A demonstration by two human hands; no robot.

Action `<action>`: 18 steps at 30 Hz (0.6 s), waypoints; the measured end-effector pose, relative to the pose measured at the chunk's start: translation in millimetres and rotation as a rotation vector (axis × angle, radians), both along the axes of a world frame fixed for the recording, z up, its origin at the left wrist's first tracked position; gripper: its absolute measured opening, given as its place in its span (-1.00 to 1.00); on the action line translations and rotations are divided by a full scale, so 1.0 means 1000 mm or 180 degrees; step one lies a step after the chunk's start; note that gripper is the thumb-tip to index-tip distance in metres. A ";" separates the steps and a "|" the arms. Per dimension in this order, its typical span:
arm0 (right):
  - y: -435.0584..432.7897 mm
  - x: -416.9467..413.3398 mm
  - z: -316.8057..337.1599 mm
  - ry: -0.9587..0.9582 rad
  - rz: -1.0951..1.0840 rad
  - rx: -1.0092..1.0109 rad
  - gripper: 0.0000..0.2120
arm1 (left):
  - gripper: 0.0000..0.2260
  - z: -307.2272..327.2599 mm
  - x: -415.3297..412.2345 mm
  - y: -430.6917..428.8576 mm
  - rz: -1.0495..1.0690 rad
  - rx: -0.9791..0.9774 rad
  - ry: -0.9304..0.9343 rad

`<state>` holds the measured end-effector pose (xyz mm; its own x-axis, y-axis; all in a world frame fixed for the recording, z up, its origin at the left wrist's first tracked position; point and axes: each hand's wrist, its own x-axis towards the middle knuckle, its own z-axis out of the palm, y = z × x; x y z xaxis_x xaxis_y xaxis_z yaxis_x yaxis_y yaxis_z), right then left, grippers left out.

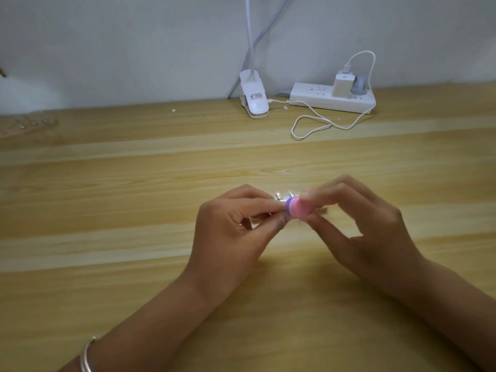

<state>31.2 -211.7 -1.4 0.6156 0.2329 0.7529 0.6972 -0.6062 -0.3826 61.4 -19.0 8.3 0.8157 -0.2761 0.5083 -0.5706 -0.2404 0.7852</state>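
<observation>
Both hands on the pink-and-purple piece (296, 208), held just above the worktop (134, 183).
Left hand (236, 224) pinches its purple end and right hand (357, 224) pinches the pink end, fingers curled close. Small metal bits (284, 196) lie just behind the piece, power strip (332, 99) well beyond. Suggest keeping both ends in line, twisting gently and staying low.

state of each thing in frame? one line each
Stack: pink and purple, off the table, pinched at both ends.
Left hand: pinches its purple end.
Right hand: pinches its pink end.
Charger: plugged into the strip.
Strip: red light on.
Cable: in the charger, looped loose on the table.
Lamp clip: standing on the table.
Metal bits: lying loose behind the hands.
</observation>
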 end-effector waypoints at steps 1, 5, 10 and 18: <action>-0.002 0.001 0.001 0.0102 -0.0006 0.0073 -0.81 | -0.88 0.000 0.000 0.000 0.0067 0.0010 -0.0039; 0.012 -0.003 -0.002 -0.0033 0.0118 -0.0088 -0.83 | -0.88 0.000 -0.001 0.001 0.0078 0.0077 -0.0187; -0.002 0.001 0.001 0.0243 0.0005 0.0031 -0.89 | -0.88 -0.001 0.000 0.000 0.0156 0.0104 -0.0203; -0.015 0.007 0.001 0.0146 -0.0373 -0.0122 -0.74 | -0.88 0.002 0.001 0.002 0.0012 -0.0138 -0.0096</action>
